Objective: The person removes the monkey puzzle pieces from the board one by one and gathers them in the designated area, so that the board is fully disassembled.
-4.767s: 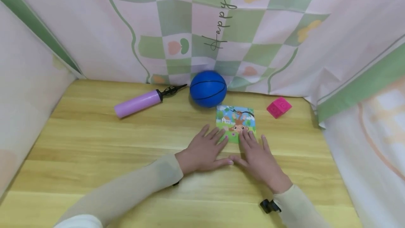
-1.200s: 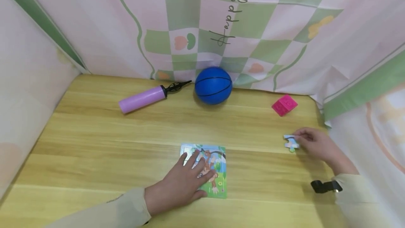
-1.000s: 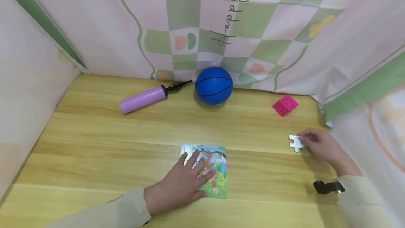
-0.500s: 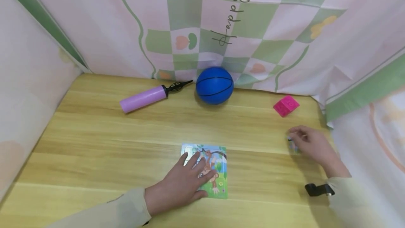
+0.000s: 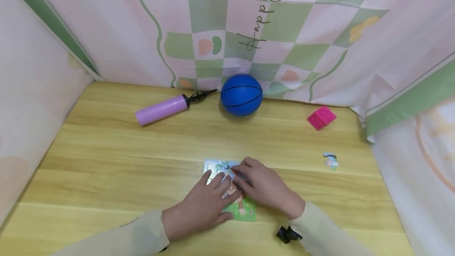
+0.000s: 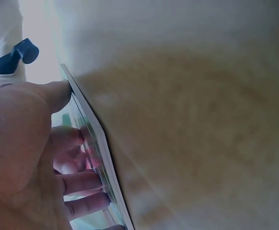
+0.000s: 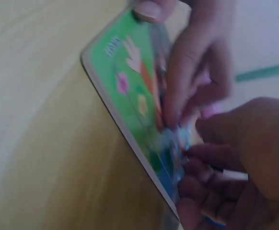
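While the left hand presses flat, both hands work the puzzle board.
Right hand: fingers curled on the board's upper part; whether they pinch anything cannot be told. A loose piece lies on the table.

Your left hand lies flat, palm down, fingers spread and straight, pointing toward 1 o'clock. Your right hand sits just beside it at 2 o'clock, fingers curled, tips pointing toward 10 o'clock. Both forearms enter from 6 o'clock, sleeves beige.

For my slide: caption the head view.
Both hands work a puzzle board; one loose piece lies aside.
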### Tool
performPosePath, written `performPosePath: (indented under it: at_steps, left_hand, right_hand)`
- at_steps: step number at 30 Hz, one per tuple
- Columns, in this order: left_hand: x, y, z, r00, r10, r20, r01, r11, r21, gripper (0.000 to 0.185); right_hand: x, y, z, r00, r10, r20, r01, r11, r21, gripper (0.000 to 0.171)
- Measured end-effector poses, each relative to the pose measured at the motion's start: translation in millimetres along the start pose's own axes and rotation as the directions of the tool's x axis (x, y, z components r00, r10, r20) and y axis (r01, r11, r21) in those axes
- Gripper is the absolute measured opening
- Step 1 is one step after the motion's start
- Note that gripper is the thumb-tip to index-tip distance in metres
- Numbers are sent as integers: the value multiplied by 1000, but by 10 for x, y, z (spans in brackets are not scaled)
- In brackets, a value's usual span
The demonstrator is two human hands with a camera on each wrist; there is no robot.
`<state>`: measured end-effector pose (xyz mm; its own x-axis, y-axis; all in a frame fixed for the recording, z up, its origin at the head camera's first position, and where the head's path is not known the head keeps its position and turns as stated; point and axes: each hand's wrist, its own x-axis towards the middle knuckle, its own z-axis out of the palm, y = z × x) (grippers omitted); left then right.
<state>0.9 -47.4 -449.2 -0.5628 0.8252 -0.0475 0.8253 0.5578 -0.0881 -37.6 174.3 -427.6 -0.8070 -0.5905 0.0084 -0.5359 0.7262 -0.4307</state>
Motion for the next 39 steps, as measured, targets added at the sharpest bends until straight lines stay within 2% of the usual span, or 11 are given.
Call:
performPosePath:
  at_steps: [3, 7, 14, 21, 27, 29, 32, 36, 39]
  left_hand:
    - [-37, 8, 27, 1000, -3, -7, 3, 999, -32, 67]
    - [-121, 27, 33, 999, -9, -43, 6, 998, -70, 68]
    - [-132, 84, -8, 1000, -18, -18, 18, 1000, -1, 68]
    - [-117, 124, 3, 1000, -19, -23, 21, 999, 50, 68]
    - [-116, 121, 11, 1000, -16, -13, 17, 998, 65, 67]
    - [-113, 120, 12, 1000, -11, -8, 12, 998, 67, 68]
    - [-110, 118, 12, 1000, -7, -14, 8, 998, 62, 69]
    - [-115, 122, 10, 1000, -8, -6, 8, 998, 59, 68]
    - [-116, 118, 8, 1000, -7, -2, 7, 998, 64, 68]
  right_hand:
    - [19, -30, 64, 1000, 12, -22, -13, 999, -30, 34]
    - [33, -33, 78, 999, 35, -33, -35, 999, -7, 32]
    - [94, -52, 83, 995, 82, -47, -80, 996, 43, 21]
    - [152, -50, 61, 988, 148, -47, -140, 980, 145, 9]
    - [161, 26, -8, 990, 137, -35, -120, 946, 302, 7]
    - [139, 124, -94, 989, 145, -28, -125, 923, 363, 9]
    - [63, 429, -321, 988, 155, -6, -139, 898, 418, 14]
    - [-147, 1004, -649, 972, 230, 40, -230, 913, 336, 14]
    - [-331, 1357, -824, 947, 315, 65, -321, 914, 249, 14]
